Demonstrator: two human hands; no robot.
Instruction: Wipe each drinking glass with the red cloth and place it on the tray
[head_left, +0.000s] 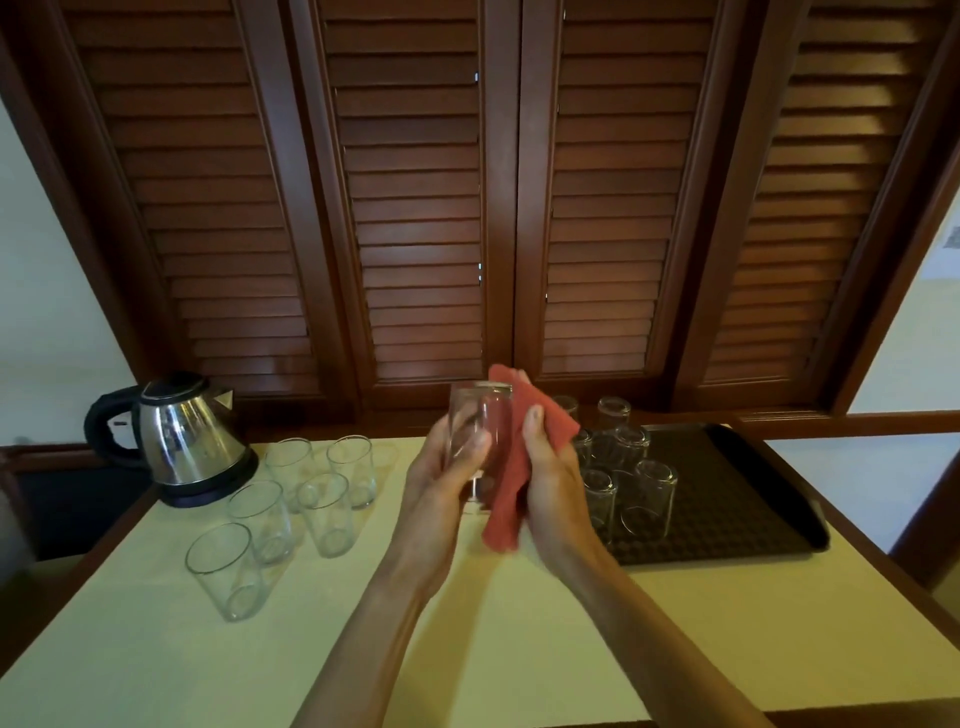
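Note:
My left hand grips a clear drinking glass held up over the middle of the table. My right hand holds the red cloth against the glass's right side, thumb on the cloth. Several upright glasses stand on the table at the left. A dark tray lies at the right, with several glasses standing upside down on its left part.
A steel electric kettle with a black handle stands at the back left, close to the upright glasses. The pale yellow tabletop has a wooden rim. Dark louvred wooden shutters rise behind the table.

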